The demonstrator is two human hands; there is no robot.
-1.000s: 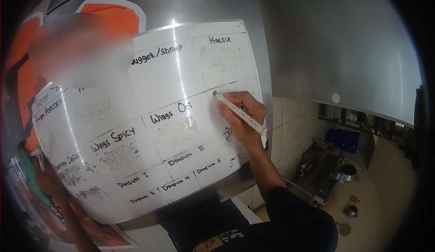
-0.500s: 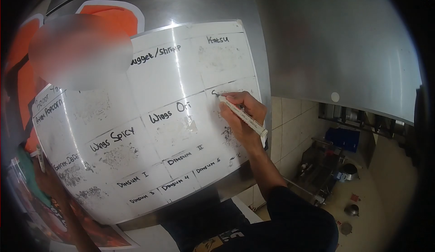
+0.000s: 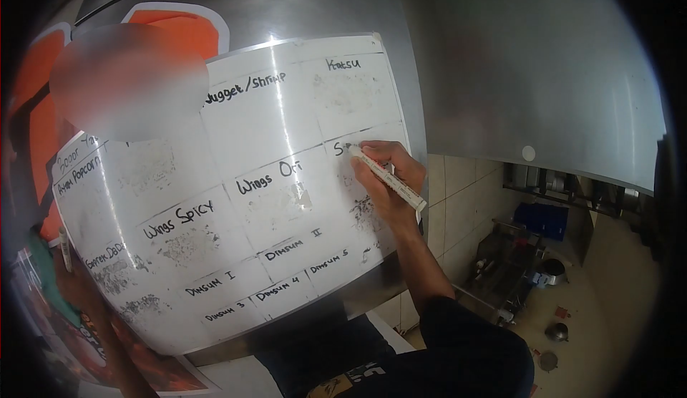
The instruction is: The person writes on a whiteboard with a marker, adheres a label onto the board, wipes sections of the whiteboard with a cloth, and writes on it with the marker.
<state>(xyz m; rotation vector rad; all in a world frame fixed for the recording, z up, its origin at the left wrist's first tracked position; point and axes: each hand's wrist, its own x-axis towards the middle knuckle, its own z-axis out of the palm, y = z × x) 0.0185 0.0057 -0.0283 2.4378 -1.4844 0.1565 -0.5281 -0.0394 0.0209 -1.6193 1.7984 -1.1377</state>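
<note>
A whiteboard [image 3: 272,122] carries black handwriting in ruled cells, such as "Wings Spicy", "Wings Ori" and "Katsu". My right hand [image 3: 392,172] is closed round a white marker [image 3: 390,178], its tip touching the board in the right-hand cell below "Katsu". An "S" and the start of another mark show beside the tip. At the board's left edge is my left hand [image 3: 77,287], dim and partly at the border of the view. It is closed on a green cloth [image 3: 49,276], and a thin white marker-like stick [image 3: 65,249] rises from it.
The board lies against a steel surface [image 3: 322,4]. Orange-and-white printed graphics [image 3: 175,29] show at left, partly behind a blurred patch. To the lower right are a blue bin [image 3: 542,220], a metal pot [image 3: 551,271] and a smaller metal bowl [image 3: 556,331] on the floor.
My right hand has moved slightly right with the marker. The "S" is now complete and another stroke shows after it. My left hand stays almost still.
</note>
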